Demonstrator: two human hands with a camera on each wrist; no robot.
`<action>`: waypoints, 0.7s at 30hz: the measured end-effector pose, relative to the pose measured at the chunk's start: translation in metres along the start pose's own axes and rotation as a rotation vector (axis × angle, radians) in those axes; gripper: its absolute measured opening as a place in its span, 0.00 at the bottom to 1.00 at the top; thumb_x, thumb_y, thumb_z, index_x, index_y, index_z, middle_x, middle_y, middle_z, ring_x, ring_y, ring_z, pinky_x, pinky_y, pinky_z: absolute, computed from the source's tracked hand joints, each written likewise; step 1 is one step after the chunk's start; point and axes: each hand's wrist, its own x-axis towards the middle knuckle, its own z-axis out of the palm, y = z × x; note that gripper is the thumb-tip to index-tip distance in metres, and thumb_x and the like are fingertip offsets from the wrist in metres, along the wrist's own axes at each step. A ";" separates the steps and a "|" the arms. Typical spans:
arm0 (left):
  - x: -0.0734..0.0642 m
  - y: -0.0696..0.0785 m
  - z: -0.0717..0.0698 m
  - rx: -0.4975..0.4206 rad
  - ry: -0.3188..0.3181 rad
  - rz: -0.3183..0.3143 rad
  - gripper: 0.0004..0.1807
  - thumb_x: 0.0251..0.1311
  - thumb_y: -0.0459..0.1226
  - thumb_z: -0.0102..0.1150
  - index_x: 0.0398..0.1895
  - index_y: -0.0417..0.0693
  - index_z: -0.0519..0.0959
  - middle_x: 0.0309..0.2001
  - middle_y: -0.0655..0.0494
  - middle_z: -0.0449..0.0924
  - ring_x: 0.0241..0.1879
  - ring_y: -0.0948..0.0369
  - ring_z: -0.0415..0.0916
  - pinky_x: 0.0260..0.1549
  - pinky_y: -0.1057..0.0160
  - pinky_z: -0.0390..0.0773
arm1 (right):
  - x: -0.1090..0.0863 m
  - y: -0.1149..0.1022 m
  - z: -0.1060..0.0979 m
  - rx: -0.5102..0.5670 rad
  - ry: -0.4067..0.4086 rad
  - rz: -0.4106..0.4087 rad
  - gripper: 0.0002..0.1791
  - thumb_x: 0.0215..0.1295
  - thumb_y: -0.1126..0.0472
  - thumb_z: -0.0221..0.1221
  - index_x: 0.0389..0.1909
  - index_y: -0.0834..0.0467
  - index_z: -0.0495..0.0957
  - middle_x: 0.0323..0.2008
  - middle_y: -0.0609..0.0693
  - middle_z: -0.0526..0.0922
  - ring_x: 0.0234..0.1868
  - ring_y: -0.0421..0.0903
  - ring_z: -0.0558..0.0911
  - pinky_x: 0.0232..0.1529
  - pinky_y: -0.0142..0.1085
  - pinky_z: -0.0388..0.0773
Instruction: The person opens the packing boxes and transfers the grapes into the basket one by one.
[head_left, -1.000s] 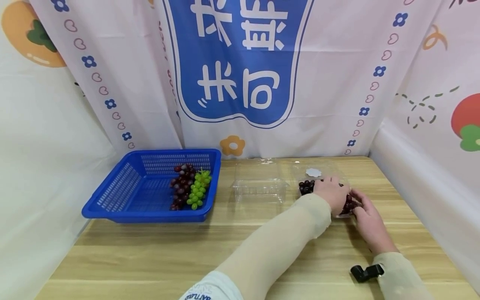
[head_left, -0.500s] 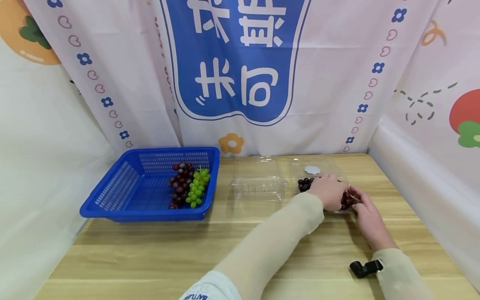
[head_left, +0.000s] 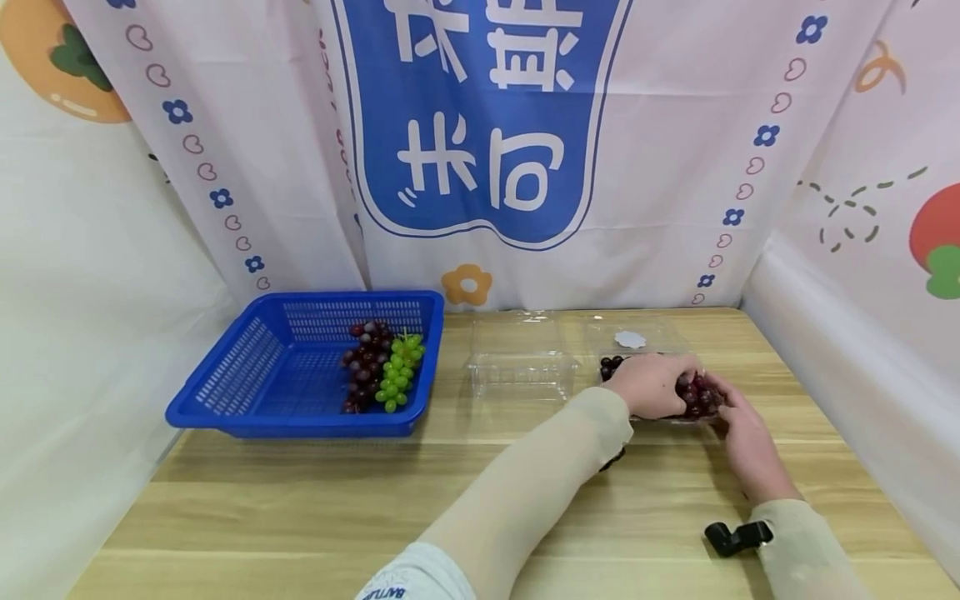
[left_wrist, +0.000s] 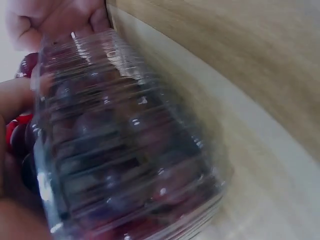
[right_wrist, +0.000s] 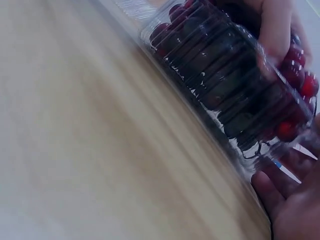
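Note:
At the right of the table, a clear plastic clamshell box holds dark red grapes, its lid folded back behind it. My left hand reaches over the box with its thumb and fingers curled around the grapes. In the right wrist view, its thumb dips inside the box wall. My right hand grips the right end of the box, fingers along the side and thumb near the front corner. Part of the fruit lies hidden beneath the left hand.
Left of the box stands a second clear clamshell, lid raised. A blue plastic basket at the left holds a bunch of dark red grapes and a green bunch. A printed curtain hangs along the table's back edge.
My left hand has shifted slightly left over the box, its wrist turned, and more red grapes show between the hands. The right hand stays at the box's end.

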 end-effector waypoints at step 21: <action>-0.030 -0.034 -0.033 -1.197 0.612 -0.067 0.14 0.65 0.41 0.67 0.40 0.51 0.70 0.44 0.63 0.75 0.45 0.67 0.76 0.48 0.64 0.77 | 0.000 0.001 0.003 0.003 0.004 -0.079 0.29 0.84 0.58 0.27 0.80 0.62 0.50 0.75 0.65 0.58 0.67 0.52 0.69 0.52 0.21 0.72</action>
